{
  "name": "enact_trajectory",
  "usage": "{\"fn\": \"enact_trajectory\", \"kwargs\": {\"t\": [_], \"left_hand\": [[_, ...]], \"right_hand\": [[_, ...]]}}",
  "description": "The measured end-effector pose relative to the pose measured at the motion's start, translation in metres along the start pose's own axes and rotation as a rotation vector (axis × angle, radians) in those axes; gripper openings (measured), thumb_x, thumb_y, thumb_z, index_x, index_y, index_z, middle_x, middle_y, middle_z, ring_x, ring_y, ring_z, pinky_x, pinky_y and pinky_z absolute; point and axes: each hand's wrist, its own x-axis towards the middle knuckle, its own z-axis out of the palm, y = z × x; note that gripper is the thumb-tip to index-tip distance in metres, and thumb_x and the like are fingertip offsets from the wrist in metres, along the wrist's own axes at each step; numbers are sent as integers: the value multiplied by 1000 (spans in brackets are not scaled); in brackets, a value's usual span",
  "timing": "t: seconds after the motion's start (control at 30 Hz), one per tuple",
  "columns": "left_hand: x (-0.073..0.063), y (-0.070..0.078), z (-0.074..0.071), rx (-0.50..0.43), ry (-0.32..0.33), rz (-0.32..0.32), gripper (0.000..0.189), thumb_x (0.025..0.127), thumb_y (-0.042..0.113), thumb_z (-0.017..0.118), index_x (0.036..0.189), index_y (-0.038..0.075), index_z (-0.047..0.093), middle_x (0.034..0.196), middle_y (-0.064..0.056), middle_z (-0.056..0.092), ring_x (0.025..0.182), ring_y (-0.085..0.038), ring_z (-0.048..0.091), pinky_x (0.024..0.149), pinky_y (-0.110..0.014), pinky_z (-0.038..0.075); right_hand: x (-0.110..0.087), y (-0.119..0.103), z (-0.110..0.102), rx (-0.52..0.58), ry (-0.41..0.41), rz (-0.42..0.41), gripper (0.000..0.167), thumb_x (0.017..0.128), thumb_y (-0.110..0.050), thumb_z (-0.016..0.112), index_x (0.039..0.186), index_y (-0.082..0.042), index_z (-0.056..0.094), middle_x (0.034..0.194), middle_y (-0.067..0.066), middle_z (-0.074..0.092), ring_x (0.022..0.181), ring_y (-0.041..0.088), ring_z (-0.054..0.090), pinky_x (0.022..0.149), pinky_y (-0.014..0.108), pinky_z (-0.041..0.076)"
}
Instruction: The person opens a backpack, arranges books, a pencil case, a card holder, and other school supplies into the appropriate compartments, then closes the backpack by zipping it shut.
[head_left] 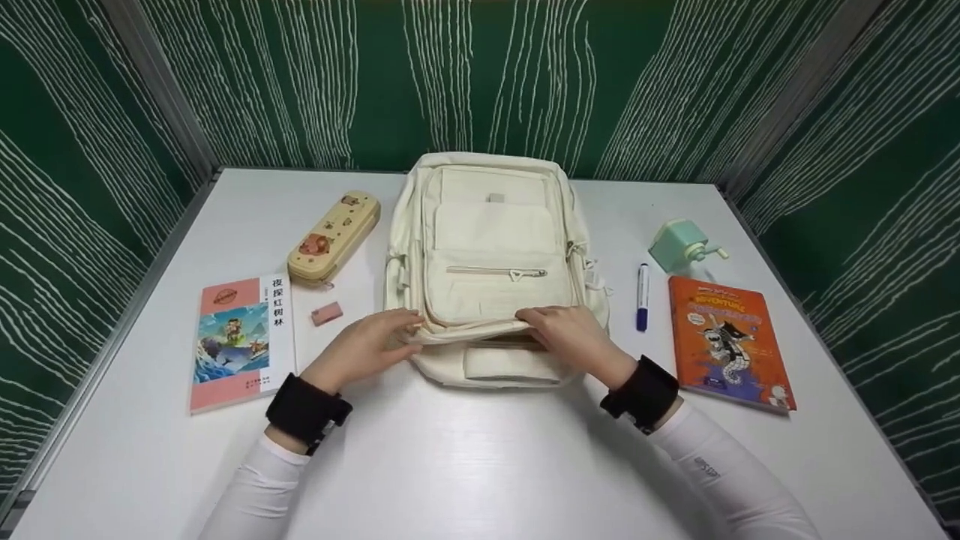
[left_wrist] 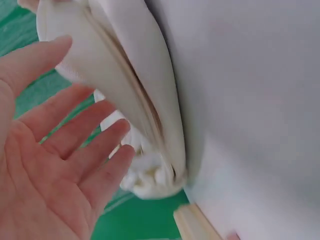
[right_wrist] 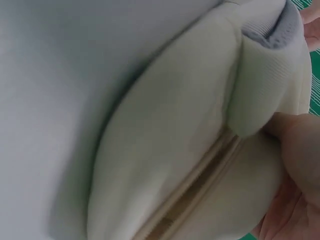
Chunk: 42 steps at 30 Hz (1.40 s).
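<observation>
A cream backpack lies flat on the white table, its near end unzipped, with the upper layer raised off the lower one. At the near left corner is my left hand, fingers extended and spread beside the fabric; the left wrist view shows its bare palm. My right hand grips the raised edge further right, thumb on the fabric and fingers behind it. In the right wrist view the parted zipper runs below that hand. The backpack's inside is mostly hidden.
Left of the backpack lie a yellow pencil case, a pink eraser and a pink-and-white book. To its right are a blue-and-white marker, a mint green crank pencil sharpener and an orange book.
</observation>
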Motion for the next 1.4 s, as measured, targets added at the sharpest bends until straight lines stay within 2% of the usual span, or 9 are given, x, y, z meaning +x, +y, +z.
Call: {"fn": "enact_trajectory", "kwargs": {"t": [0.2,0.4,0.57,0.67,0.77,0.9,1.07,1.23,1.4], "left_hand": [[-24,-25,-31,-2,98,-148,50,101,27,65,147,8,55,148,-16,60,137,-37,58,117,-53,44],[-56,-49,-66,11,124,-380,61,105,35,58,154,3,43,151,-25,53,136,-44,55,112,-59,45],[-79,-73,-90,64,58,-542,81,104,38,57,157,-11,21,147,-40,46,119,-46,58,102,-62,49],[-89,-88,-98,69,-38,-632,97,103,47,55,154,-21,9,151,-48,32,129,-53,48,109,-67,42],[-97,-98,-102,48,-104,-717,109,101,55,54,149,-28,3,153,-52,20,134,-59,39,113,-70,38],[-101,-102,-102,31,-94,-833,121,96,62,56,147,-30,-4,154,-54,9,134,-61,33,114,-71,36],[-104,-99,-98,105,-44,-965,124,88,71,59,142,-33,18,139,-52,28,124,-59,38,107,-68,43],[-107,-99,-96,169,-34,-992,113,84,75,61,127,-28,46,123,-44,35,114,-55,37,96,-68,46],[-105,-103,-96,156,11,-1001,120,82,72,67,135,-29,31,122,-42,36,116,-53,36,99,-69,44]], "right_hand": [[8,2,-13,-15,18,19,19,94,-15,71,113,-12,68,90,5,79,64,25,70,46,36,48],[18,7,-31,-24,90,34,20,94,-18,72,112,-11,68,96,7,80,71,27,75,47,40,50],[29,11,-48,-18,119,77,20,95,-19,71,114,-13,68,99,7,80,78,29,76,53,45,54],[35,14,-56,-4,123,106,19,97,-18,69,115,-14,67,99,8,79,80,30,76,55,47,55],[39,15,-63,9,123,136,18,99,-19,66,115,-13,67,100,9,79,83,31,76,56,49,55],[45,15,-69,13,125,167,19,100,-22,65,116,-13,67,106,9,79,89,32,77,57,51,55],[47,15,-67,23,129,171,20,99,-23,66,117,-13,67,109,8,79,90,32,77,57,51,55],[47,13,-65,22,124,162,21,99,-24,66,117,-14,67,108,8,79,89,31,77,56,50,54],[47,14,-63,19,131,160,20,99,-22,66,118,-13,67,107,8,79,89,30,77,57,50,55]]}}
